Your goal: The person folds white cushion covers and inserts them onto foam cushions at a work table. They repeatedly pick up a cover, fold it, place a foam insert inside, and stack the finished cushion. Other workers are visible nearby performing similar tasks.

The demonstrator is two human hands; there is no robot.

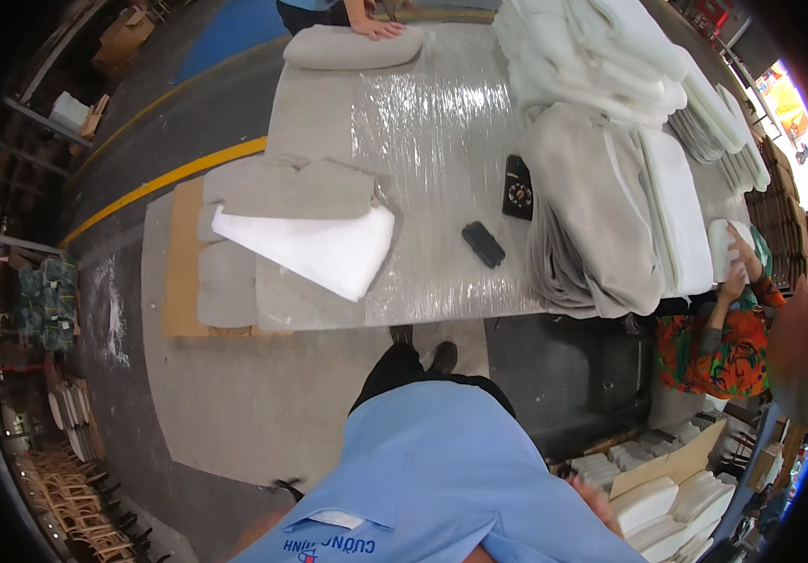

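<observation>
My right hand [595,499] hangs low at my side by the hem of the blue shirt, partly hidden and blurred. It is nearest to a cardboard box [671,460] of white pads. On the left only a bit of skin shows beside the shirt, and that hand's fingers are hidden. Close to it is a small dark object [287,485] that I cannot make out. On the table ahead, a white sheet of padding [315,246] lies folded at an angle over grey cushions [227,286]. A black phone [483,244] lies right of them.
The plastic-wrapped table [432,188] bears a black patterned item [517,188], stacked grey covers [591,206] and white padding [601,56]. A person's hand [377,29] rests on a far grey cushion [352,49]. At right another person [718,347] holds a white pad [724,250].
</observation>
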